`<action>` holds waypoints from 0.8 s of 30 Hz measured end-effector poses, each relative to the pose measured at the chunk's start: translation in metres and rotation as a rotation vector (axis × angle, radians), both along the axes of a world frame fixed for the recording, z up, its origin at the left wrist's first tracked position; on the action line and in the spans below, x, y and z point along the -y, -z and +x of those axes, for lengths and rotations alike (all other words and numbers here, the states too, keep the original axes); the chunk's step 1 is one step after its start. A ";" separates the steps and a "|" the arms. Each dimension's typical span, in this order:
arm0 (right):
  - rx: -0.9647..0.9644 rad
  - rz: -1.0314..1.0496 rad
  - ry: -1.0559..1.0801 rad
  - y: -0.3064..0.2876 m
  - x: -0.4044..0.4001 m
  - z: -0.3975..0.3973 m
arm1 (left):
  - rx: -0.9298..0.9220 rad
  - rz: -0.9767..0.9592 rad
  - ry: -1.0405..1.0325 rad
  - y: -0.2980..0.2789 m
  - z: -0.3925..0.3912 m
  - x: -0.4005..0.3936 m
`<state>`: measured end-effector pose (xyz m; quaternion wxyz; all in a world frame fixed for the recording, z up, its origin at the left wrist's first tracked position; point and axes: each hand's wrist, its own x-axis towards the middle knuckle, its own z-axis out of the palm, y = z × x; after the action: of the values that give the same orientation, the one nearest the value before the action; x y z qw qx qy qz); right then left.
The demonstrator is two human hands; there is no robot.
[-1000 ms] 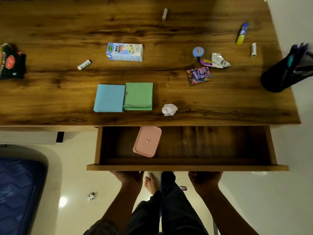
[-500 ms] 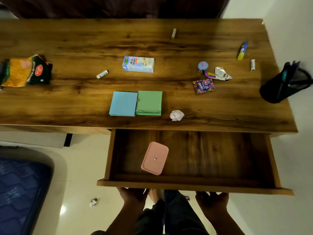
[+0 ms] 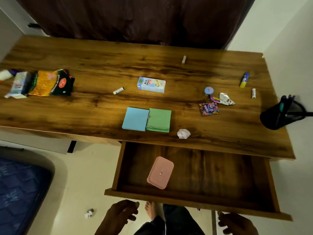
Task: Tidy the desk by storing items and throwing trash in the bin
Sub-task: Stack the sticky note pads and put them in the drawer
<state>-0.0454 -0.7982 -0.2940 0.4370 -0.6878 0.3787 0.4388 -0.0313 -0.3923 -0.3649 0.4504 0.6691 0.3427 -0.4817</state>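
Wide brown wooden desk (image 3: 101, 68) with its shallow wooden drawer (image 3: 194, 197) pulled out; a pink rectangular plastic lidded box (image 3: 160, 172) is contained inside; left hand (image 3: 121, 216) and right hand (image 3: 237, 223) are seen below the drawer front, fingers loosely curled, nothing held.

Pink box (image 3: 160, 172) in brown wood-grain drawer (image 3: 220, 175); blue pad (image 3: 135, 118) beside green pad (image 3: 158, 119)
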 end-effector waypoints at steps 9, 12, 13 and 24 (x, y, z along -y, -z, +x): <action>0.306 -0.042 -0.213 -0.070 -0.096 0.112 | 0.830 0.267 0.047 -0.122 0.133 0.013; 0.463 0.146 -0.141 -0.067 -0.133 0.150 | 1.003 0.324 0.019 -0.106 0.180 0.007; 0.492 0.220 -0.047 -0.066 -0.147 0.162 | 1.052 0.348 0.087 -0.097 0.197 0.004; 0.541 0.236 0.171 -0.020 -0.221 0.220 | 0.930 0.508 1.036 -0.070 0.307 0.002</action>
<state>0.1744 -0.5773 -0.2742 0.6340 -0.6900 0.2515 0.2423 0.2757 -0.3942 -0.2948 0.0954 0.9636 -0.1422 -0.2054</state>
